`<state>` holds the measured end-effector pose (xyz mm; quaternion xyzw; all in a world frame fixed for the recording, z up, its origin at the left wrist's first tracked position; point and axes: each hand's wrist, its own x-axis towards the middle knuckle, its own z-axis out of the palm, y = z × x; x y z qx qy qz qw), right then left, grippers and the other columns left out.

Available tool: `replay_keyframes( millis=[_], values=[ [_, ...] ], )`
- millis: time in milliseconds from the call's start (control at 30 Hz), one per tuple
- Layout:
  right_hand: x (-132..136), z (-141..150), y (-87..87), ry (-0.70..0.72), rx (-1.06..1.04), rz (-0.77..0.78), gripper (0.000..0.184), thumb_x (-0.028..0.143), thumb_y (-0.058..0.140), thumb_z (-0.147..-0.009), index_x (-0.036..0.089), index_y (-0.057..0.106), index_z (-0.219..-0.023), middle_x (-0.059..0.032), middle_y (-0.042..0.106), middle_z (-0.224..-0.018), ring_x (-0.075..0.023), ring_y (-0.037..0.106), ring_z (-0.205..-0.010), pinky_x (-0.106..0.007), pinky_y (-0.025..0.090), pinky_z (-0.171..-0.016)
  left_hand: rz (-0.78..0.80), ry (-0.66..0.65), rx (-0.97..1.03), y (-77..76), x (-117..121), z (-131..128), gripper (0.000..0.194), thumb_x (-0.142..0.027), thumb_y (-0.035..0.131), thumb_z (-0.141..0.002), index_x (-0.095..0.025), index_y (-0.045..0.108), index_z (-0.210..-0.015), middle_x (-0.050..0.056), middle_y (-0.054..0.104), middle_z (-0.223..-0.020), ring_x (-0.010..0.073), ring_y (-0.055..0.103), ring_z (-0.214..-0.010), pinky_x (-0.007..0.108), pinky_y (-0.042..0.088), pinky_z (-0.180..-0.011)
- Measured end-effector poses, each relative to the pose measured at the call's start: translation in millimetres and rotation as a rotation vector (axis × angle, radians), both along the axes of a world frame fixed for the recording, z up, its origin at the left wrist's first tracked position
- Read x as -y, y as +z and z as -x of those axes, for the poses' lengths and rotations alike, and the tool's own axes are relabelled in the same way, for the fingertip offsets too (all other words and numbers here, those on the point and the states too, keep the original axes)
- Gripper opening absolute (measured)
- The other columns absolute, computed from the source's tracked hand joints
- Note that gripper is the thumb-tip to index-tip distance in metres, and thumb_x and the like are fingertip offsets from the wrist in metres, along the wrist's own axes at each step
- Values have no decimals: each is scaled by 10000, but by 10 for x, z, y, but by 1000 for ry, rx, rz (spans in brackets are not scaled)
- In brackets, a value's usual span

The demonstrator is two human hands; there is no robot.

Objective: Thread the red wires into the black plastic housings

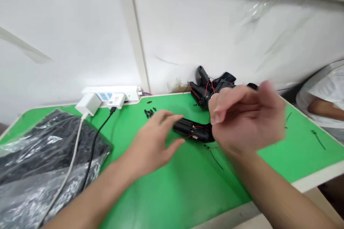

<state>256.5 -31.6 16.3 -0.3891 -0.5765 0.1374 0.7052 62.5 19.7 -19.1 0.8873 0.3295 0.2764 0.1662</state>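
We saw the black part (185, 126) lying on the green bench (166, 196), just beyond our 2 bare hands. Our left hand (152, 143) was at its left end. The fingers (173, 118) were spread well away from the thumb, and we saw no grip. We could not tell if 1 tip touched the part.

Our right hand (247, 125) was in front of the part's right end, palm toward us. Its fingers were bent but blurry, so we could not tell how far open they were or if they had hold of anything.

Red wires (202, 127) lay on the black part. We thought a finger could hook under 1, and a hard tug might pull it loose.

The pile (224, 78) was close behind the right hand, and it had wires too. If that hand swung back, we thought it could snag them.

The small bits (148, 113) sat near the left hand. A bump from it could scatter them, and they would be hard to find. A loose wire (215, 159) lay just in front of the part, where a wrist could drag it away.
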Motion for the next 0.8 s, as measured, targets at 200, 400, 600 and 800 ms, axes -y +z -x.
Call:
replay_keyframes(
  millis=[200,400,600,800],
  values=[
    [-290,89,-384,55,-202,33,558,436,349,-1038,193,678,-659,-43,526,-519,-158,491,-490,-325,378,-477,-125,-138,-367,-373,-54,-487,708,-528,716,-851,-191,483,-1429,158,589,-1353,329,527,-1294,624,228,-1203],
    [-196,113,-499,-128,15,-247,414,386,386,-1009,228,762,-940,-94,671,-783,-243,617,-726,-425,473,-626,-34,216,-195,-300,36,-355,509,-451,689,-869,-208,534,-1288,124,610,-1124,312,615,-1012,478,479,-869],
    [-212,255,-538,-25,236,-19,253,237,486,-989,242,638,-1191,-86,651,-1011,-230,606,-909,-410,504,-764,495,475,644,-298,-141,-37,560,-579,735,-813,-217,514,-1180,26,640,-891,174,604,-746,281,454,-650],
    [-376,469,-885,137,491,291,248,171,531,-963,211,620,-1191,-67,648,-989,-200,590,-904,-367,499,-810,590,485,1040,-388,-364,168,461,-639,618,-872,-193,609,-988,-12,536,-675,120,478,-548,230,371,-472]
  ],
)
